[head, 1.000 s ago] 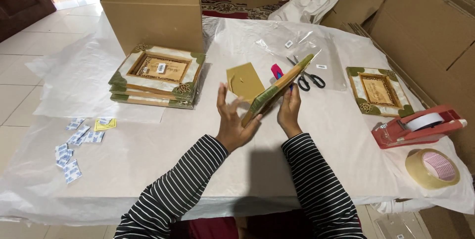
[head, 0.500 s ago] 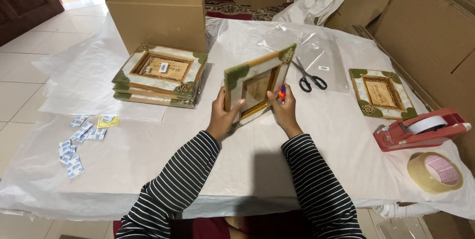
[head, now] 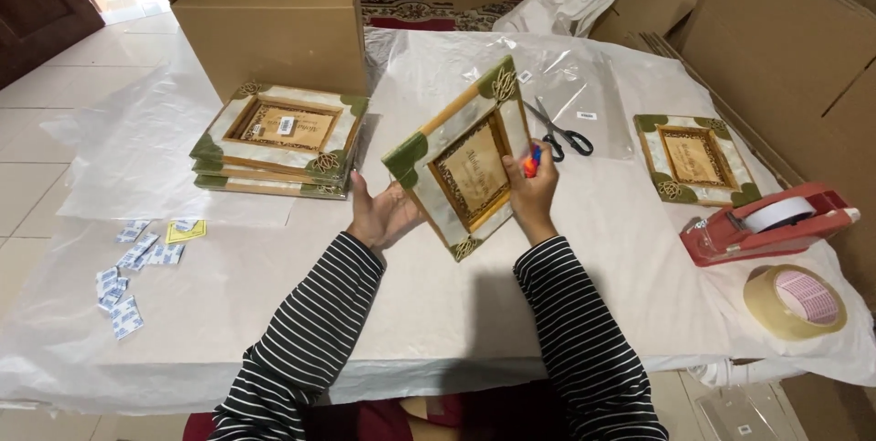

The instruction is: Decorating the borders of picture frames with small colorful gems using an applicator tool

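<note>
1. Head view, the hands: the left hand (head: 383,215) cups the lower left edge of a frame (head: 461,160) from behind, fingers spread and pressed to its back. The right hand (head: 534,195) grips the frame's right edge, fingers curled shut around it, with a small red-and-blue thing (head: 532,162) pinched against the frame – what it is I cannot tell.
2. The frame stands tilted up off the table, face toward the camera, held between both hands above the table's middle. It has pale sides, green corners and a wood-toned centre.
3. The surface: a table (head: 438,313) covered in white plastic sheeting, wrinkled and hanging over the near edge.
4. Left of the hands lies a stack (head: 283,140) of like frames, flat; a cardboard box (head: 274,35) stands just behind it. Small packets (head: 128,268) are scattered near the left edge.
5. Right of the hands: scissors (head: 561,135) on a clear bag (head: 584,94), then a single frame (head: 695,160) lying flat, a red tape dispenser (head: 762,227) and a tape roll (head: 794,301).
6. The room – pale floor tiles at left, flat cardboard sheets (head: 785,31) leaning at right, a patterned rug (head: 411,12) beyond the table.
</note>
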